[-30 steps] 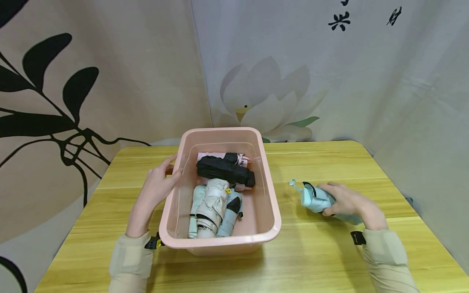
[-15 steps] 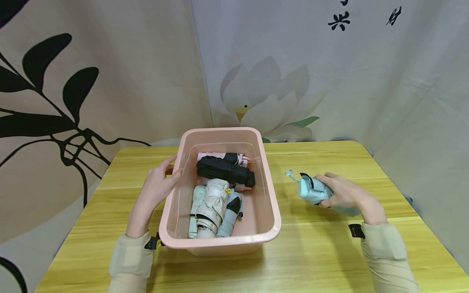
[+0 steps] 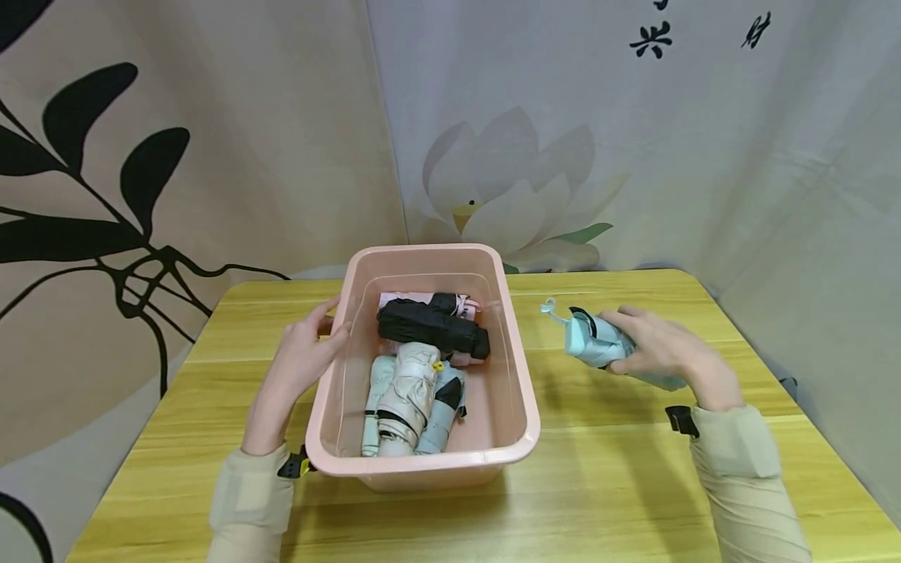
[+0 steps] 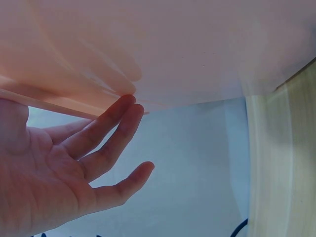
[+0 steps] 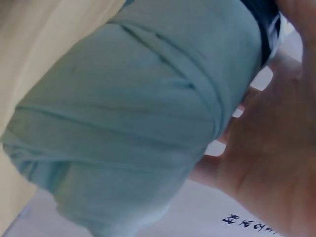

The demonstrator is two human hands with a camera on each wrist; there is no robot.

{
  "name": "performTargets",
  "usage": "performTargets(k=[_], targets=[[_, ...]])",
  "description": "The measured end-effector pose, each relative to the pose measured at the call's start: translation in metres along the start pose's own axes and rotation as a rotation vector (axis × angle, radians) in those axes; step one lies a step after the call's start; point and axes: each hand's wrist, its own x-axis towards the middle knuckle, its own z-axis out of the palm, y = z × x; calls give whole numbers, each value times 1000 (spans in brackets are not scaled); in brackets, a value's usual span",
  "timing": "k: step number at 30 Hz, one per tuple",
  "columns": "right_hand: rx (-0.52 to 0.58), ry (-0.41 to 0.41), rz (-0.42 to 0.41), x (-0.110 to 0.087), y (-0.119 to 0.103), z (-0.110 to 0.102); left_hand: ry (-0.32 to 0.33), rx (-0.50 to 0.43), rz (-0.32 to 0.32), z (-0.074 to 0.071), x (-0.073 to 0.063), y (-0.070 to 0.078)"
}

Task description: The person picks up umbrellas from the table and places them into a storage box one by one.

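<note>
My right hand [image 3: 658, 344] grips a light-blue folded umbrella [image 3: 594, 340] from above, to the right of the pink plastic bin [image 3: 524, 391]. A shadow on the table lies apart from the umbrella, which is held just above the surface. Its wrist loop sticks out to the left. In the right wrist view the wrapped umbrella [image 5: 123, 108] fills much of the picture, against the palm. My left hand [image 3: 306, 352] rests at the bin's left rim. The left wrist view shows its fairly straight fingers [image 4: 113, 133] touching the bin's outer wall [image 4: 192, 49].
Inside the bin, a black folded umbrella [image 3: 432, 327] lies across a pink one [image 3: 466, 306]. In front of them lie a white folded umbrella [image 3: 408, 395] and two light-blue ones. The wooden table [image 3: 584, 485] ends at a printed curtain [image 3: 633, 156].
My right hand has raised the light-blue umbrella off the table and carried it slightly away from me and to the left. The left hand and the bin have stayed put.
</note>
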Motion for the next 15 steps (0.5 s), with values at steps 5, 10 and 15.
performTargets(k=[5, 10, 15], targets=[[-12, 23, -37, 5, -7, -12, -3, 2, -1, 1, 0, -1], [-51, 52, -58, 11, -17, -26, -2, 7, 5, 1, 0, -2], [-88, 63, -79, 19, -31, -42, -3, 11, 7, 0, 1, -1]])
